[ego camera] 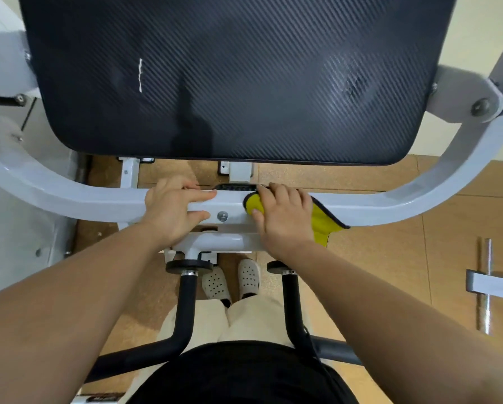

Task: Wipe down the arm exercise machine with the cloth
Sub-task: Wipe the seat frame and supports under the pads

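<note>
The cloth (321,220), yellow with a dark edge, was clasped by the right hand (282,217) and pressed on the white bar (99,199) of the machine (460,164), just right of a bolt (222,216). The bar was gripped by the left hand (171,208), left of the bolt, nearer than the black pad (230,77).

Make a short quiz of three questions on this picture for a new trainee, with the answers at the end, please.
1. True or false: the left hand holds the cloth.
2. Choose one. Seen by the person, the cloth lies: A) left of the bolt; B) right of the bolt; C) over the bolt.
3. Fill in: the left hand grips the white ____.
Key: 1 false, the right hand holds it. 2 B. 3 bar, the white bar.
</note>
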